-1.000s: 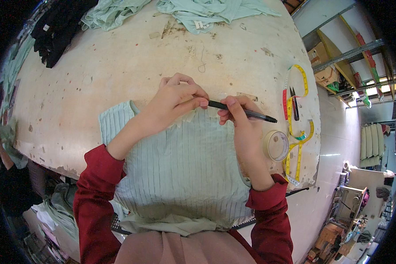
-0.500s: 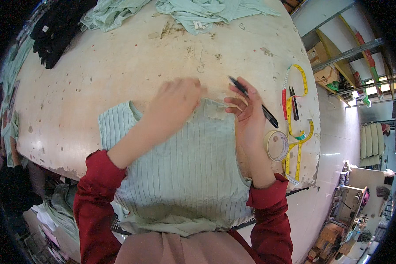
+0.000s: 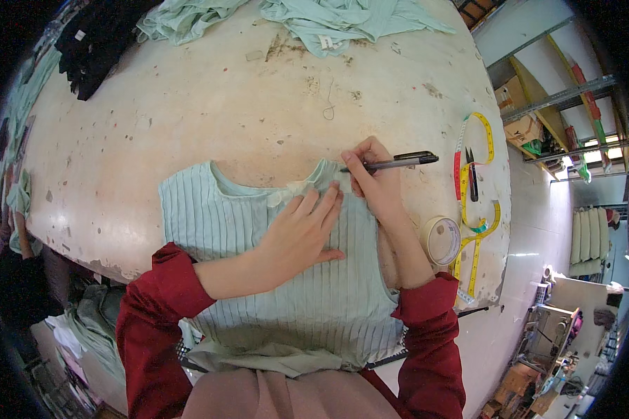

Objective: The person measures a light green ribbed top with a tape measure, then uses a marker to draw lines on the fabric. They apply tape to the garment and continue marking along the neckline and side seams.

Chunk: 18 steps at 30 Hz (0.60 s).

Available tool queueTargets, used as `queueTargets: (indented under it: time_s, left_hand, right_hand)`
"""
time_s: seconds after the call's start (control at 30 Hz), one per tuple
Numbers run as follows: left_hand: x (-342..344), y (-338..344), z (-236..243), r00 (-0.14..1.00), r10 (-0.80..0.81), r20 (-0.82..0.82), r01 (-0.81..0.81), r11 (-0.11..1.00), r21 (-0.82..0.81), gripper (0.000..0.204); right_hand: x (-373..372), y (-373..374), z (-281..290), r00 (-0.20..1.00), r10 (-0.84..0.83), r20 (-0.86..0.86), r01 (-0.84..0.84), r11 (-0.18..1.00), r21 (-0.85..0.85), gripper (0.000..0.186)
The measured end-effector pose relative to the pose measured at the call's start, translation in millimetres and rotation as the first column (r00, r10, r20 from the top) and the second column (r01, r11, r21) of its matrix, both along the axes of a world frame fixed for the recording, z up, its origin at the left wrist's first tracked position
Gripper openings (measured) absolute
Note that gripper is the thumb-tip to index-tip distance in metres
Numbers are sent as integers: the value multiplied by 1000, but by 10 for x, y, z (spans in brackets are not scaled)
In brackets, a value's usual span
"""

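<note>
A pale mint sleeveless top with narrow pleats [image 3: 286, 318] lies flat on the table before me, its neckline pointing away. Fingers stretched out, my left hand [image 3: 300, 234] rests flat on the fabric just below the neckline. A black pen [image 3: 402, 162] is pinched in my right hand [image 3: 374, 178], its tip at the top's right shoulder beside the neckline. Pieces of pale tape [image 3: 290, 192] appear to sit along the neckline, partly behind my left fingers.
Right of the top lie a tape roll [image 3: 442, 240], a yellow measuring tape [image 3: 489, 220] and small black-handled snips [image 3: 473, 178]. More mint garments [image 3: 356, 21] and a black garment [image 3: 94, 52] cover the far side of the worn table [image 3: 126, 133]. A loose thread [image 3: 329, 101] lies beyond the neckline.
My left hand has come down from above the neckline onto the fabric. My right hand has turned the pen and brought its tip down to the shoulder.
</note>
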<state>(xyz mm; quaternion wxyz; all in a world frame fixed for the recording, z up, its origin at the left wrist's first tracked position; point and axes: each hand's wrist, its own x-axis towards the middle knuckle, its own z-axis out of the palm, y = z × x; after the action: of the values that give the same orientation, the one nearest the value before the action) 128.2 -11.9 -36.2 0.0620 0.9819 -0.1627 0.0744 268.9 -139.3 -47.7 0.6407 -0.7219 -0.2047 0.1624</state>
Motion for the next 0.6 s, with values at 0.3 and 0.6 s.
queueTargets:
  time_s: [0.3, 0.6]
  left_hand:
    - [55, 7, -27, 1000, -10, -26, 10, 1000, 8, 95]
    - [-29, -40, -28, 999, -3, -42, 3, 1000, 10, 97]
  right_hand:
    - [16, -6, -201, 939, -87, 333, 164, 963, -212, 34]
    - [-66, -23, -158, 970, -69, 232, 122, 967, -225, 32]
